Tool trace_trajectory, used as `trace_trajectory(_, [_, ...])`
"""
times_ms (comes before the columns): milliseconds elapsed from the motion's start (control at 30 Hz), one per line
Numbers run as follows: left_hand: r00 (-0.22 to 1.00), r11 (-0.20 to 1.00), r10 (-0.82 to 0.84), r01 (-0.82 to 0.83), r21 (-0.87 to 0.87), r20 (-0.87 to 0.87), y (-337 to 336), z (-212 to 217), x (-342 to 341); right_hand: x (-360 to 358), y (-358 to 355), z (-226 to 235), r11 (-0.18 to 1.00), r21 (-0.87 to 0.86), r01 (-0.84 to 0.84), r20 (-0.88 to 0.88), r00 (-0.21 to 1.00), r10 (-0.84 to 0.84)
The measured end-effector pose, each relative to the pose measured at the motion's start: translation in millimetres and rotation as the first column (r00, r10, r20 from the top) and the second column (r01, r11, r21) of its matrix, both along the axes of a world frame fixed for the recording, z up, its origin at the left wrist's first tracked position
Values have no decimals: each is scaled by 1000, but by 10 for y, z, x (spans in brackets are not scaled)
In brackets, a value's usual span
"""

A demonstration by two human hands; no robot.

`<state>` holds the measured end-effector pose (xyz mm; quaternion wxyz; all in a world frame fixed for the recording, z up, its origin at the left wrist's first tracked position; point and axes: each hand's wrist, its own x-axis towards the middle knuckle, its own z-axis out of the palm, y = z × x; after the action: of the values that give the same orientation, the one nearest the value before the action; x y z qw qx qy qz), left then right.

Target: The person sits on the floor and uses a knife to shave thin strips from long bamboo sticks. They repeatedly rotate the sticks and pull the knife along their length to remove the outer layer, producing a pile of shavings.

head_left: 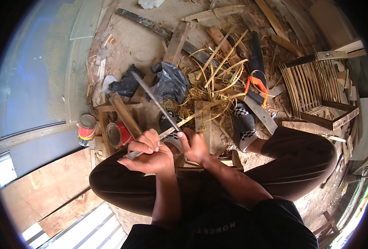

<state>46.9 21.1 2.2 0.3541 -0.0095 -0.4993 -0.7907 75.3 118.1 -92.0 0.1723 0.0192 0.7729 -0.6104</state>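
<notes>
My left hand (150, 154) is closed round a pale bamboo strip (209, 106), whose greyish end pokes out by the thumb. The strip slants up to the right over a heap of shavings. In my right hand (194, 146) is a long, narrow grey blade (155, 99), pointing away and to the left. The blade crosses the strip just beside my right thumb; whether they touch I cannot tell. Any handle is hidden by my fingers. Curled bamboo shavings (200, 89) lie on the ground beyond my hands.
A saw with an orange handle (256, 89) rests right of the shavings. Black plastic (169, 81) lies to their left. Two paint cans (86, 126) stand by my left knee. A slatted wooden frame (312, 89) is on the right. Planks (177, 41) and scraps litter the ground.
</notes>
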Motion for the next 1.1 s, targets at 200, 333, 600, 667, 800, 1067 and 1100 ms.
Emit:
trace_trajectory(200, [1000, 1000, 9, -9, 15, -4, 180, 4, -51, -32, 108, -372, 999, -3, 43, 94, 995, -42])
trace_trajectory(333, [1000, 1000, 5, -5, -10, -1, 155, 19, -60, -119, 180, -238, 989, 150, -19, 287, 958, -25])
trace_trajectory(600, [1000, 1000, 14, -14, -18, -1, 200, 22, -134, -97, 56, -121, 997, -22, 74, 34, 997, -74])
trace_trajectory(667, [1000, 1000, 19, -19, -18, 13, 199, 22, -139, -25, 139, -685, 997, 20, 72, 328, 942, -75])
trace_trajectory(800, [999, 1000, 19, -19, -22, 30, 124, 25, -155, -69, 134, -577, 983, 179, 30, 204, 977, -67])
trace_trajectory(1067, [999, 999, 26, -25, -28, 36, 149, 31, -132, -106, 82, -204, 999, 39, 9, 43, 999, -11])
trace_trajectory(1100, [999, 999, 32, -30, -36, 33, 140, 37, -131, -114, 133, -380, 998, 64, 8, 214, 977, -22])
